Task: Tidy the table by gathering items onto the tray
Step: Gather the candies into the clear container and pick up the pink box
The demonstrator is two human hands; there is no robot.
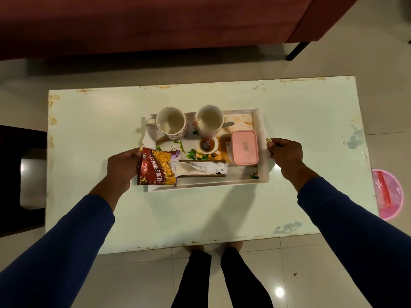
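Observation:
A white floral tray (262, 130) sits in the middle of the pale table (93, 134). On it stand two empty white mugs (171, 122) (209, 120), a small cup with a spoon (206, 145), a pink lidded box (244, 146), a tissue holder with crumpled tissue (203, 168) and a red snack packet (156, 167). My left hand (122, 163) grips the tray's left end beside the packet. My right hand (285, 153) grips the tray's right end with fingers curled over the rim.
A maroon sofa (155, 21) runs along the far side of the table. A dark stool (15, 174) stands at the left. A pink bin (388, 194) sits on the floor at the right. My legs (222, 278) are at the table's near edge.

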